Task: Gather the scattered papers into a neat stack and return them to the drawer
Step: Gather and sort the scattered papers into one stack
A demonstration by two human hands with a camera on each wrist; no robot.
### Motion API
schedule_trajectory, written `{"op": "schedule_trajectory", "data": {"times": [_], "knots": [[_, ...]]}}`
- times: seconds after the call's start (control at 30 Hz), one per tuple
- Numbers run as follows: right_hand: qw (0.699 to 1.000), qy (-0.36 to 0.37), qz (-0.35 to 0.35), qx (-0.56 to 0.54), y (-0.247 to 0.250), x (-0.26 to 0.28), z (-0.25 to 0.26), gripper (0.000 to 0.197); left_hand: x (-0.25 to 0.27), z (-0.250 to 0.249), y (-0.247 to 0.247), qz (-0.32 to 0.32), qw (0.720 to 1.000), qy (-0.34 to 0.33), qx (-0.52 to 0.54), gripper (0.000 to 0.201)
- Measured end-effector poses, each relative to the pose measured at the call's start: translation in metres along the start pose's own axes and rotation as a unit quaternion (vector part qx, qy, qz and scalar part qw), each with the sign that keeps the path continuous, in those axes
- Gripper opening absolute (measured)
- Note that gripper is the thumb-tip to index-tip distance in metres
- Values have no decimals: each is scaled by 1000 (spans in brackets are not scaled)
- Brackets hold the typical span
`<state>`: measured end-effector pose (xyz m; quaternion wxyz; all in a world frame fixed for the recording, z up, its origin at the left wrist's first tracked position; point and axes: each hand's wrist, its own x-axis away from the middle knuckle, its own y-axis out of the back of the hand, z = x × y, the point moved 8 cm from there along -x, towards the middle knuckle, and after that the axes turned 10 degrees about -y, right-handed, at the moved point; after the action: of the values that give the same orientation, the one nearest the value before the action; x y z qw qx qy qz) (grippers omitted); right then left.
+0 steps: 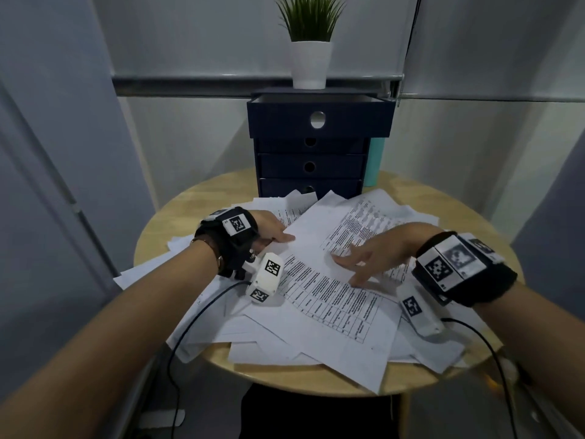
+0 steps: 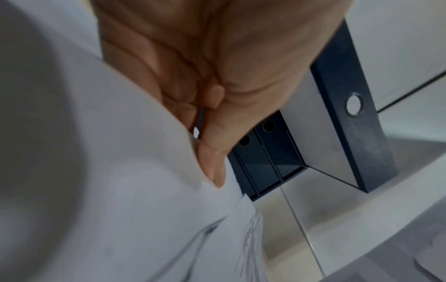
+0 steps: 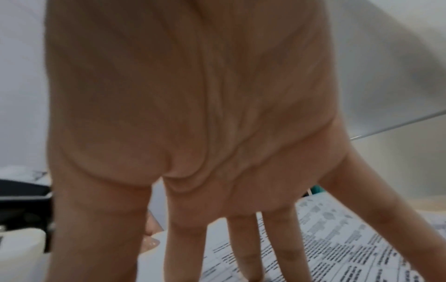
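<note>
Papers (image 1: 319, 299) are light, limp and slippery: left hand (image 1: 269, 229) pinches one sheet's edge, right hand (image 1: 376, 251) presses with spread straight fingers; grasp at the edges.

I was in an office: printed papers (image 1: 332, 299) covered the counter (image 1: 164, 229) beside a drawer unit (image 1: 311, 160) and potted plant (image 1: 310, 39).
</note>
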<state>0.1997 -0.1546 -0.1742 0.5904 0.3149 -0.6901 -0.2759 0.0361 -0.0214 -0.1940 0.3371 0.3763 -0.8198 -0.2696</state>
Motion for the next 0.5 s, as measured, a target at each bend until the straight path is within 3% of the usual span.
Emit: {"op": "schedule_trajectory", "data": {"times": [0.07, 0.13, 0.23, 0.3, 0.37, 0.43, 0.5], "knots": [[999, 29, 17, 3, -2, 7, 6, 65, 3, 6, -4, 18, 1000, 11, 13, 30], [996, 60, 48, -51, 0, 17, 11, 57, 7, 8, -7, 40, 999, 23, 12, 47], [984, 71, 43, -160, 14, 27, 7, 55, 6, 9, 1, -2, 999, 21, -30, 69], [984, 24, -13, -174, 25, 23, -8, 63, 10, 8, 7, -30, 996, 17, -80, 62], [990, -55, -71, -108, 31, 11, -30, 72, 11, 13, 15, -58, 994, 19, -90, 63], [991, -105, -67, -42, 25, -3, -45, 79, 10, 25, 21, -75, 995, 28, -55, 71], [990, -132, -31, -47, 15, -16, -55, 82, 13, 35, 22, -89, 995, 42, -18, 83]]}}
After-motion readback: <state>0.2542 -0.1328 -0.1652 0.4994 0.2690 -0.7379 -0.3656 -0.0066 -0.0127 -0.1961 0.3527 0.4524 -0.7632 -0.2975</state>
